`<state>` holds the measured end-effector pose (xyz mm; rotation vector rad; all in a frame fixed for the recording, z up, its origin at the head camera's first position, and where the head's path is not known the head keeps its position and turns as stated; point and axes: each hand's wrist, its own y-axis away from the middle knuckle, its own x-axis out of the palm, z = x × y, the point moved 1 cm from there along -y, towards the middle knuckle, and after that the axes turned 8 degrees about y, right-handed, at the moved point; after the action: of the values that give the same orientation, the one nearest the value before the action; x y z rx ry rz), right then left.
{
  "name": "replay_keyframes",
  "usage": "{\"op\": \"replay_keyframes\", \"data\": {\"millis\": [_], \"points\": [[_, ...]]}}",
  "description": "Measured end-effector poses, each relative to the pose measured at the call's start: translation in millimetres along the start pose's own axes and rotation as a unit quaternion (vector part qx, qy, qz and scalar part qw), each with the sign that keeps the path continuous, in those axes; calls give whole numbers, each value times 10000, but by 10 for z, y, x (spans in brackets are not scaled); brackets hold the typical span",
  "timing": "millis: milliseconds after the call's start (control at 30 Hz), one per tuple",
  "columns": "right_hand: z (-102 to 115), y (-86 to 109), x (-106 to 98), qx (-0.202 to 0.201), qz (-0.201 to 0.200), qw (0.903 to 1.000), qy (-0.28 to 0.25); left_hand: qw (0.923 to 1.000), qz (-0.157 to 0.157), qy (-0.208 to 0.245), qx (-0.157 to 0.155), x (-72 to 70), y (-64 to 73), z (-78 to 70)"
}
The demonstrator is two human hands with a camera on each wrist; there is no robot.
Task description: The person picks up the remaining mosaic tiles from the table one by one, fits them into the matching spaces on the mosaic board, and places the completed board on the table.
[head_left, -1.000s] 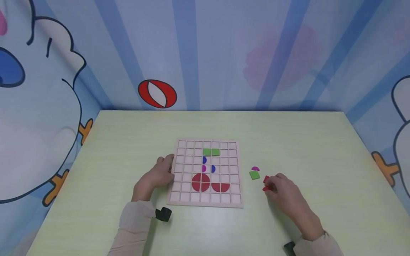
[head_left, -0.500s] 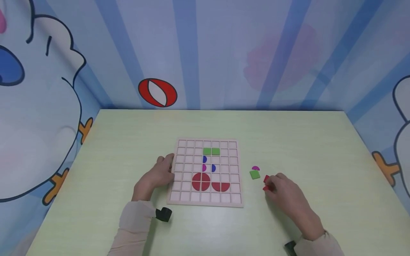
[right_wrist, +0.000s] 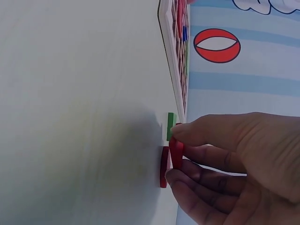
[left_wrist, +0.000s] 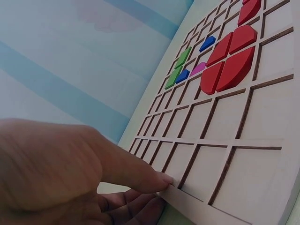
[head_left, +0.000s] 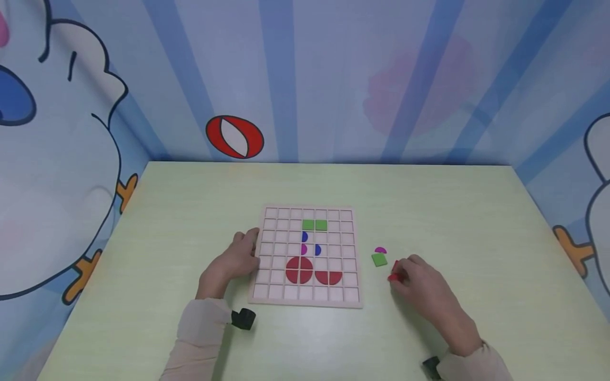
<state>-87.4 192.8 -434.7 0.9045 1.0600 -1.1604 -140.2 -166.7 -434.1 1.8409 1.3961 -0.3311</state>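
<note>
A pale wooden grid board (head_left: pixel 277 251) lies on the table, with flat coloured pieces set in some cells. At its left edge, my left hand (head_left: pixel 232 258) grips the frame, the thumb (left_wrist: pixel 157 182) on the rim and the other fingers curled below it. To the right of the board, my right hand (head_left: pixel 423 281) pinches a small red piece (right_wrist: pixel 176 153) between thumb and fingers. Another red piece (right_wrist: pixel 163 167) is right beside the held one, close to the tabletop. Just beyond that hand lie a green square (head_left: pixel 379 260) and a magenta half-disc (head_left: pixel 380 250).
On the board are two green squares (head_left: pixel 314 225), blue half-discs (head_left: pixel 317 250), a magenta half-disc (head_left: pixel 304 249), a red circle of quarter pieces (head_left: pixel 293 263) and a red half-circle (head_left: pixel 335 277). The light table (head_left: pixel 190 196) ends at a cartoon-printed wall (head_left: pixel 329 95).
The red piece in my right hand has shifted slightly left and turned, and the fingers have moved a little with it. My left hand and the board have stayed in place.
</note>
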Motion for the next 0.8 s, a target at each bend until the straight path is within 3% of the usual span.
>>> {"op": "replay_keyframes", "data": {"millis": [333,800], "points": [[132,-61,-50,-132,-132,9998,-42,10000,19,-12,28,-7,10,-11],[396,-221,-80,-630,-394,9972,-49,10000,-11,-5,-2,-2,16,-28]]}}
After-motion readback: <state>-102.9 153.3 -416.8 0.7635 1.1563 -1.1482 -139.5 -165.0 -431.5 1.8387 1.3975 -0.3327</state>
